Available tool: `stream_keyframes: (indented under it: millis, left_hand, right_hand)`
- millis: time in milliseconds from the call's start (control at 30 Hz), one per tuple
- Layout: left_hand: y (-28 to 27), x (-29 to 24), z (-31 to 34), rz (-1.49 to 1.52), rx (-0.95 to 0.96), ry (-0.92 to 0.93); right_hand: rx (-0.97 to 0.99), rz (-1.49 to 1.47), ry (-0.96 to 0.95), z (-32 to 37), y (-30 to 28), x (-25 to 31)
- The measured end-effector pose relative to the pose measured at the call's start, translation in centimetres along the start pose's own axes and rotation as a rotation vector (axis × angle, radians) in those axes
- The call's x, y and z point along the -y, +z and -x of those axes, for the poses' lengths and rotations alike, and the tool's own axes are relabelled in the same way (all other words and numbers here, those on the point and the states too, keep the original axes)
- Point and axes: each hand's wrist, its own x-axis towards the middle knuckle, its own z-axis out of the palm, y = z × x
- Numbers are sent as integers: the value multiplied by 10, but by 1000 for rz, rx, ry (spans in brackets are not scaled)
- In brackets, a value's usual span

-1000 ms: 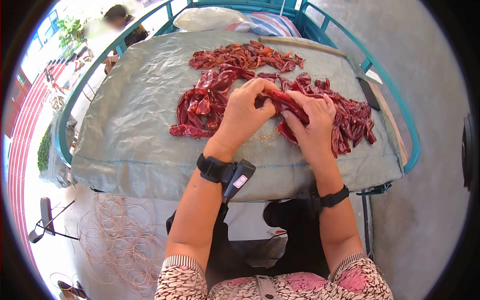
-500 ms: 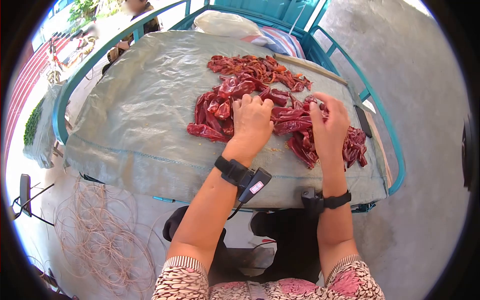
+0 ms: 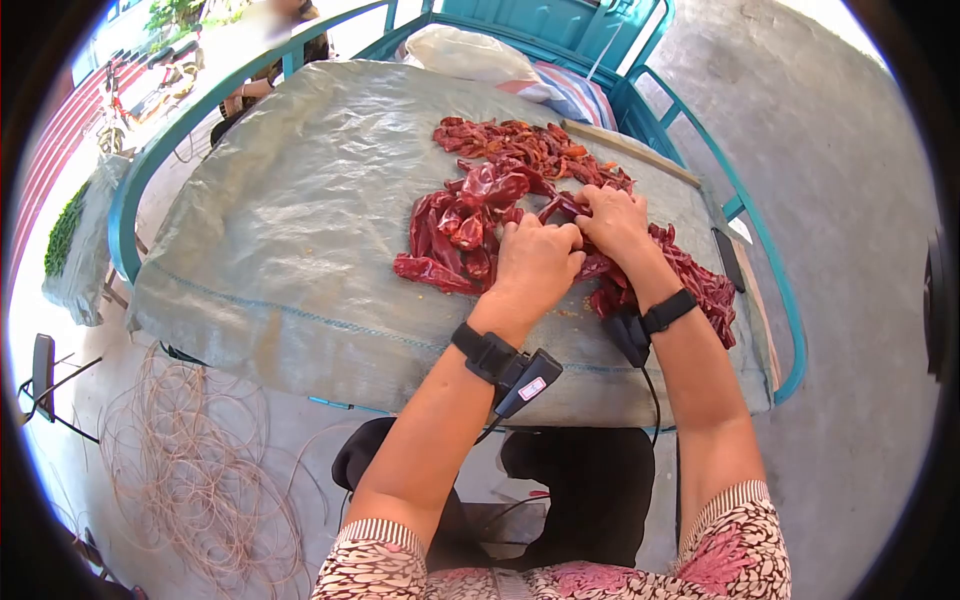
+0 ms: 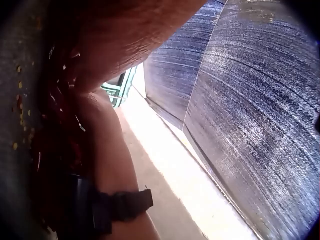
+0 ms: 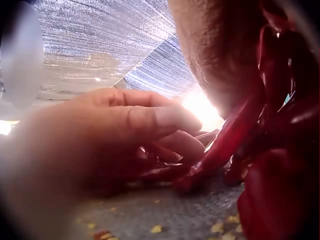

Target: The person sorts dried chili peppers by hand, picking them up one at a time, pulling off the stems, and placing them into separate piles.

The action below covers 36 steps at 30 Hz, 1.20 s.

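Observation:
Glossy dried red peppers (image 3: 430, 240) lie in loose heaps on a grey-green woven sheet (image 3: 300, 200). My left hand (image 3: 540, 262) is bent over the near side of the middle heap, its fingers curled among the peppers. In the right wrist view, red pepper skin shows between its thumb (image 5: 170, 120) and fingers. Just to the right and slightly farther away, my right hand (image 3: 615, 222) pinches a dark red pepper (image 3: 563, 205) at its fingertips. A long pepper (image 5: 232, 132) hangs below the right palm in that wrist view. Both hands' fingertips are partly hidden.
A farther heap of flattened peppers (image 3: 530, 145) and a right-hand heap (image 3: 705, 285) flank the hands. Teal rails (image 3: 750, 220) border the cart bed. A phone-like black object (image 3: 728, 258) and a wooden strip (image 3: 630, 150) lie right. Yellow seeds (image 5: 217, 227) dot the sheet.
The long pepper held by both hands was set down among the others. My right hand lifted free, then moved left and down onto another pepper beside my left hand. The head view shifted.

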Motion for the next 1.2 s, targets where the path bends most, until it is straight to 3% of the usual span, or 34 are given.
stream_keyframes:
  millis: [100, 233, 267, 367, 433, 567, 700, 733, 833, 1033, 1200]
  left_hand:
    - [4, 3, -6, 5, -200, -38]
    - [4, 2, -16, 337, -570, -269]
    - [0, 2, -17, 402, -640, -279]
    - [-3, 4, -16, 465, -813, -252]
    - [-4, 4, -16, 573, -872, -308]
    - [-6, 8, -15, 622, -905, -329]
    - [-8, 12, -15, 765, -906, -419]
    - [-8, 14, -14, 796, -905, -430]
    - [-8, 13, -14, 784, -890, -447]
    - [-10, 10, -14, 817, -893, -463]
    - [-8, 13, -13, 727, -871, -417]
  right_hand:
    - [-6, 30, 56, 0, -19, -6]
    - [42, 177, 47, 21, -71, -15]
    - [77, 95, 63, 23, -79, -14]
    - [-43, -329, -175, 7, -60, -15]
    - [-98, -358, -270, -2, -39, 4]
    - [-6, -438, -385, -22, -12, 41]
    - [353, -383, -469, -40, -16, 40]
    - [323, -418, -531, -40, -14, 38]
    - [343, -295, -406, -37, -26, 43]
    - [86, -156, -364, -18, -27, 45]
    - [45, -221, -368, -4, -34, 27]
